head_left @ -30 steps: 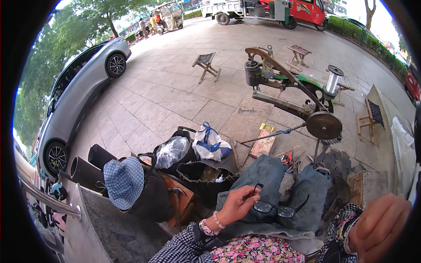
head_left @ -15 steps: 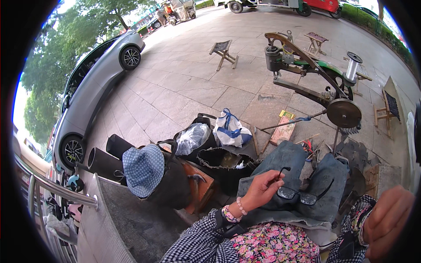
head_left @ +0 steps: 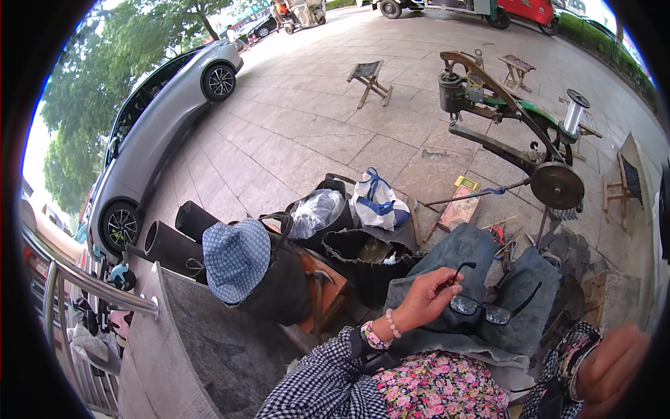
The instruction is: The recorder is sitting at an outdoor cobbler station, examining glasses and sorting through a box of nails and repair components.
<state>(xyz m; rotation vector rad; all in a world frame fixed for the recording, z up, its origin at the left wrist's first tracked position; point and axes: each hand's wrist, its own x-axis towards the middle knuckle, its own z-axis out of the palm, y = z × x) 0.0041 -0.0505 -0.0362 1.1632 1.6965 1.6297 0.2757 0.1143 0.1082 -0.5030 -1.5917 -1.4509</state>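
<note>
Dark-framed eyeglasses (head_left: 497,315) hang over a worn blue-grey denim apron (head_left: 447,262) spread across my lap. My left hand (head_left: 429,297) is closed in a pinch on one temple arm of the glasses; the other arm sticks out to the right. Pale beads circle that wrist. At the far right rim, my right hand (head_left: 614,366) is raised apart from the glasses, its fingers bent and smeared by motion. Whether it holds anything is not visible.
A hand-cranked shoe-repair sewing machine (head_left: 516,119) stands ahead on the right. Left of my lap are black bags (head_left: 363,262), a blue patterned hat (head_left: 236,262) and a hammer (head_left: 319,286) on a wooden box. Folding stools (head_left: 370,80) stand farther off; a silver car (head_left: 157,119) is at left.
The whole view has shifted, so most things sit slightly farther right. My left hand keeps its pinch on the eyeglasses. My right hand has moved a little lower at the right rim.
</note>
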